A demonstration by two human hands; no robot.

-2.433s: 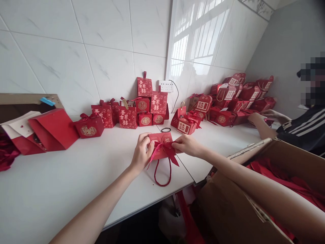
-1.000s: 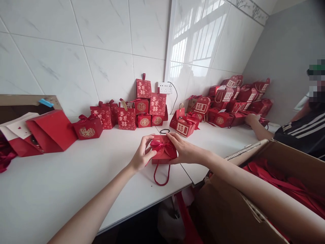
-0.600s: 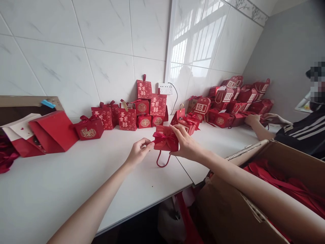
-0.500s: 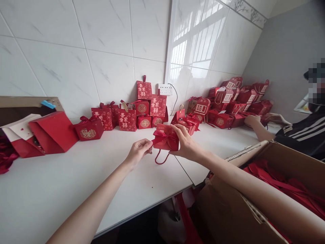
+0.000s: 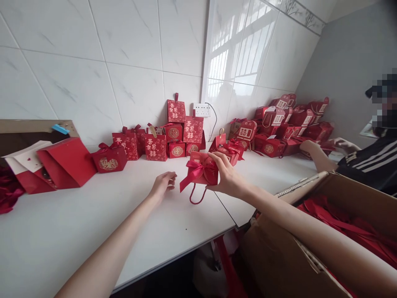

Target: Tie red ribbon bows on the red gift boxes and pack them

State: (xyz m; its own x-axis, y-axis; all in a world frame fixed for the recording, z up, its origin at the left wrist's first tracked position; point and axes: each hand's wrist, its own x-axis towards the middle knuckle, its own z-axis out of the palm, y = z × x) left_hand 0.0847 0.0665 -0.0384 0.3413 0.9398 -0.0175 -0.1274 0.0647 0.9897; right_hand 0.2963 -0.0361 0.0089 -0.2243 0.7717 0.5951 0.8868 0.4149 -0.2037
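Observation:
A small red gift box (image 5: 207, 175) stands at the middle of the white table (image 5: 149, 231), gripped along its right side by my right hand (image 5: 228, 176). It has a satin ribbon bow (image 5: 198, 169) on the face toward me, one ribbon tail hanging to the left. From its lower edge a dark red cord handle (image 5: 198, 203) loops down. My left hand (image 5: 163, 186) is just left of the ribbon tail, apart from it, fingers loosely curled with gaps between them and nothing in them.
Red gift boxes (image 5: 156, 147) line the wall, with a larger pile (image 5: 288, 128) at the right. A larger red box (image 5: 70, 163) lies at the left. An open cardboard carton (image 5: 276, 244) with red items fills the right front. Behind it, a co-worker's hands (image 5: 313, 151) touch the pile.
My left hand has let go of the ribbon tail and drawn back to the left. The tail now hangs loose. My right hand keeps its hold on the box.

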